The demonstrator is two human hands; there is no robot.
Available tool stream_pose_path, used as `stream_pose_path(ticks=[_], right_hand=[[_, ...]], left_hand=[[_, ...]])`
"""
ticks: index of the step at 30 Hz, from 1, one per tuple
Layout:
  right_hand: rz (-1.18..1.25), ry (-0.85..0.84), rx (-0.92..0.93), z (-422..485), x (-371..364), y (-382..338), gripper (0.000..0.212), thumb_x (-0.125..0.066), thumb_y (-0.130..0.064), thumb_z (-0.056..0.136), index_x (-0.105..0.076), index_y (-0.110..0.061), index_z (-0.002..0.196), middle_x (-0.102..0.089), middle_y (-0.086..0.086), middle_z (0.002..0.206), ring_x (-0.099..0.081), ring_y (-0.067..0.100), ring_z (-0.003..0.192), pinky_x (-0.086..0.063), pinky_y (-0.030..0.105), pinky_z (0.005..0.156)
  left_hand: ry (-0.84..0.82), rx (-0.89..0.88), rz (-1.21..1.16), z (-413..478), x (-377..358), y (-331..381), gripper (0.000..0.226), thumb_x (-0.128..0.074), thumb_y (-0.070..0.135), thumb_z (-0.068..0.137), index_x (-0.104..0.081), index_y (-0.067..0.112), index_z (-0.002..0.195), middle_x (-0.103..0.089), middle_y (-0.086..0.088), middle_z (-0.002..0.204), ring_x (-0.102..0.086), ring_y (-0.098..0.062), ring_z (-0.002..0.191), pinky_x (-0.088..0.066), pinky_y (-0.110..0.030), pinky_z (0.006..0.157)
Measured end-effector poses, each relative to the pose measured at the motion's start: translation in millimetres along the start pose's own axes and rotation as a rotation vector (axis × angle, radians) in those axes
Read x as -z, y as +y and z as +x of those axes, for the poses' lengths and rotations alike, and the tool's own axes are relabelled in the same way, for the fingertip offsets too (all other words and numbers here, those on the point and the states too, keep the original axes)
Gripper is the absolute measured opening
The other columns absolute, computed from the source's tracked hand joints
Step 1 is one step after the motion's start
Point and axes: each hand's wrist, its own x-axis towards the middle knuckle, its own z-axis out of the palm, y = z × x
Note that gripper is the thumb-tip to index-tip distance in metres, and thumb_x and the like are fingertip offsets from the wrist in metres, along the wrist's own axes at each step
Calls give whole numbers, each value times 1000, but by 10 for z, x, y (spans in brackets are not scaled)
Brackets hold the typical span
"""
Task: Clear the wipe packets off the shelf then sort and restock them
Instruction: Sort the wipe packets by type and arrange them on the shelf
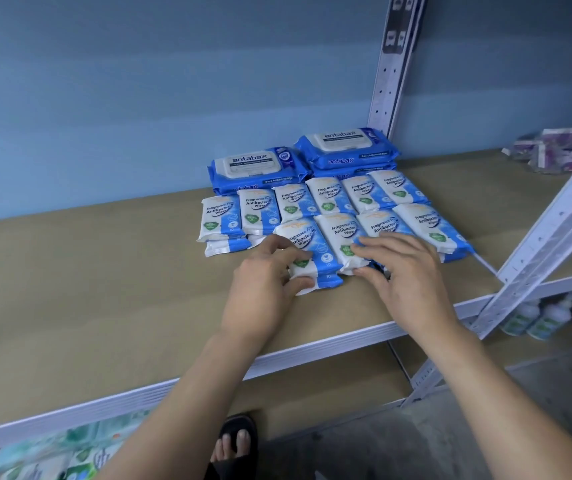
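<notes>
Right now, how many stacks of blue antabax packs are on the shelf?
2: left stack behind the small packets, right stack beside the post. Packs underneath may be hidden.

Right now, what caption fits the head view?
Left hand grips a front-row wipe packet; right hand rests on its neighbour on the shelf.
</notes>
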Motion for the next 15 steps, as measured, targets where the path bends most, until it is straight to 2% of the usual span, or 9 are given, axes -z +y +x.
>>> stream_pose_path(ticks=[3, 6, 10, 13, 15], right_hand=[[-11, -23, 17, -7, 35, -31, 33, -81, -28, 83, -75, -22, 115, -71, -5, 120, -62, 25, 115, -45, 50, 99], [-54, -87, 15, -20, 119, -123, 40, -65, -47, 90, -72, -25, 122, -67, -5, 129, -57, 23, 122, -41, 48, 105], [-90, -110, 6, -89, 140, -217, 42, -49, -48, 98, -67, -28, 130, -63, -1, 137, -53, 28, 130, -35, 51, 112], [-166, -215, -26, -96, 145, -257, 52, -32, -55, 100, -56, -33, 141, -52, -4, 149, -41, 28, 142, -24, 51, 118], [-205, -318, -54, -116, 178, -298, 60, -22, -62, 99, -40, -38, 151, -36, -6, 160, -26, 27, 150, -12, 50, 121]], left_hand=[[3, -12, -1, -4, -8, -3, 32, -83, 28, 79, -76, 26, 110, -54, 16, 107, -65, -11, 73, -55, -38, 78], [18, -44, 55, 2, -14, 4, 32, -82, 29, 80, -75, 26, 110, -56, 13, 110, -65, -13, 76, -55, -38, 77], [72, -153, 290, -11, -9, 14, 35, -81, 39, 80, -74, 25, 111, -63, 7, 112, -55, -18, 100, -48, -28, 83], [50, -160, 345, -44, 12, 9, 38, -77, 45, 82, -72, 29, 116, -64, 11, 117, -56, -14, 106, -41, -21, 81], [21, -152, 350, -80, 32, 9, 45, -72, 51, 84, -69, 31, 124, -62, 11, 123, -56, -13, 112, -41, -21, 83]])
